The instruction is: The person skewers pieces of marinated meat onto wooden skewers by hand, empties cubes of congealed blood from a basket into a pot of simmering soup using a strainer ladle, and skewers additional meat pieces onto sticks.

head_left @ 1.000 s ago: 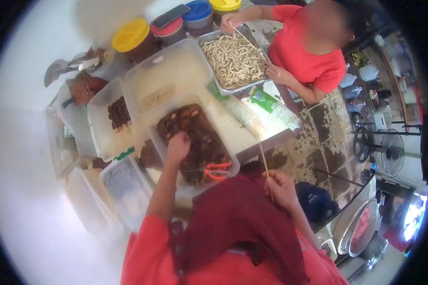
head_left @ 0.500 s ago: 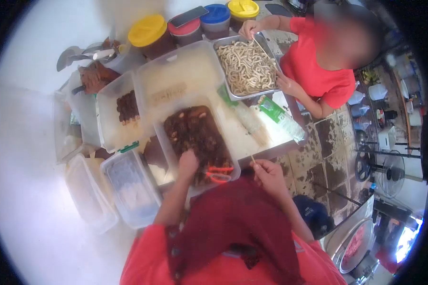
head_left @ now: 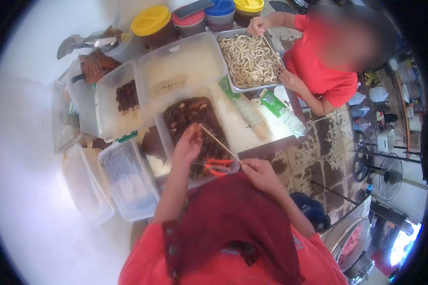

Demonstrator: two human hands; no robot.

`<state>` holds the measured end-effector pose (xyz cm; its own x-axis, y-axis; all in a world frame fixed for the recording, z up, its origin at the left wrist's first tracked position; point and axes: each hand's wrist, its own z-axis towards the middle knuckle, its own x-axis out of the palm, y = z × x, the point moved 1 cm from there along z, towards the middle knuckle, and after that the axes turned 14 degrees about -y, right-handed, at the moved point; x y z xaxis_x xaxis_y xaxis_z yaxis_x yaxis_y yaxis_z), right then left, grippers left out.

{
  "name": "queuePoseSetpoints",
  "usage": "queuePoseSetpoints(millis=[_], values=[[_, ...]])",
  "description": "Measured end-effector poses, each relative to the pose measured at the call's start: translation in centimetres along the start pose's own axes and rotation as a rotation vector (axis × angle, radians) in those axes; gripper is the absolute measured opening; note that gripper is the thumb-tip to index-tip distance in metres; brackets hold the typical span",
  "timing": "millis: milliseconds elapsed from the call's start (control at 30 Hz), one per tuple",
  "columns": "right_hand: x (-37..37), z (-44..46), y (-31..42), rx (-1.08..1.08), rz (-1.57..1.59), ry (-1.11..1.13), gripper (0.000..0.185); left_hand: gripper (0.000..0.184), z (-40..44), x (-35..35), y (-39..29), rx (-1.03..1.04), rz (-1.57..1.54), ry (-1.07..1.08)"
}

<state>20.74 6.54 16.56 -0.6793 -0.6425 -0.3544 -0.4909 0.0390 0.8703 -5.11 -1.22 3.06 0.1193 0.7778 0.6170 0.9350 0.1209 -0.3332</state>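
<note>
A thin wooden skewer slants over a plastic tub of dark marinated meat pieces. Its lower end is pinched in my right hand, just off the tub's near right corner. My left hand is above the meat, fingers closed at the skewer's upper tip around what looks like a small brown meat piece, mostly hidden by the fingers. Scissors with red handles lie at the tub's near end.
Loaded dark skewers lie in a container on the left. Skewer packets rest on the table's right. A co-worker holds a stick over a metal tray of pale coiled strips. Lidded buckets line the back; nested tubs stand front left.
My left hand has come up out of the meat to the skewer's tip. My right hand has shifted slightly left, the skewer now reaching across the tub. The view has moved a little.
</note>
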Motion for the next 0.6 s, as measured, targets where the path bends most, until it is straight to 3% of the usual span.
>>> queuePoseSetpoints(millis=[267, 367, 600], values=[[0.1, 0.0, -0.4, -0.048, -0.081, -0.058, 0.023, 0.018, -0.2, 1.1, 1.3, 0.063, 0.086, -0.006], [0.2, 0.1, -0.2, -0.055, -0.118, -0.088, 0.023, 0.017, -0.8, 1.2, 0.9, -0.035, 0.064, -0.022], [0.7, -0.6, 0.5, -0.170, -0.084, -0.103, 0.023, 0.019, -0.6, -0.5, 1.4, 0.083, -0.038, -0.101]])
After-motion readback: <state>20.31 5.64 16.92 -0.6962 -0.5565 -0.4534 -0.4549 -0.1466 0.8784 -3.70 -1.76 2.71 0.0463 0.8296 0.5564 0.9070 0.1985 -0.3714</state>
